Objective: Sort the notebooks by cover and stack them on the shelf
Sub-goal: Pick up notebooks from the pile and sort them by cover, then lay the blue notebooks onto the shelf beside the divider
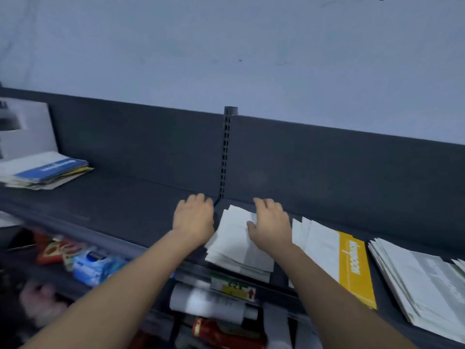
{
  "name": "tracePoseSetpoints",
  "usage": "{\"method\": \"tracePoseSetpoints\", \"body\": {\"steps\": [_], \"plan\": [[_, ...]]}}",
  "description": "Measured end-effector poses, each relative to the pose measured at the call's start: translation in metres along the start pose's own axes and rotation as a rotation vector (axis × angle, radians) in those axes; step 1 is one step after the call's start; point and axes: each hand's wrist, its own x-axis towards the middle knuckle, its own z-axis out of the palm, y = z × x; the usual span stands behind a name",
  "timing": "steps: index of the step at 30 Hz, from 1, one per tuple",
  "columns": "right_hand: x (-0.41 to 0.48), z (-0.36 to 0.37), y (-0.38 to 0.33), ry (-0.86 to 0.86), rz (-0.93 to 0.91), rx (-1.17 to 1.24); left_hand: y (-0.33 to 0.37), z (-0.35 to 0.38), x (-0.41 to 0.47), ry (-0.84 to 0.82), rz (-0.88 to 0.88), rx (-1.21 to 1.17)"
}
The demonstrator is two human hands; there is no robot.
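A stack of white-covered notebooks [235, 244] lies on the dark shelf [130, 210] in front of me. My right hand [269, 226] rests palm down on top of this stack, fingers relaxed. My left hand [195, 216] hovers just left of the stack over the bare shelf, fingers loosely bent, holding nothing. To the right lies a stack with a yellow-banded cover [352, 268], and further right a stack of white printed notebooks [417, 280]. At the far left sits a stack topped by a blue cover [50, 170].
A slotted upright post [226, 152] divides the shelf's back panel behind my hands. Below the shelf are packets, a blue wipes pack [93, 267], a white roll [206, 302] and a red package [221, 333]. A grey board [30, 127] leans at the far left.
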Motion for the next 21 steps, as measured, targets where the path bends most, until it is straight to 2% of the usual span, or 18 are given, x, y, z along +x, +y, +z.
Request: {"method": "tracePoseSetpoints", "body": {"steps": [11, 21], "plan": [[0.039, 0.045, -0.182, -0.031, -0.356, 0.059, -0.19, -0.004, -0.036, 0.03, -0.252, 0.15], [0.073, 0.089, -0.342, -0.045, -0.454, 0.098, -0.343, 0.0, -0.056, -0.006, -0.375, 0.177]]}}
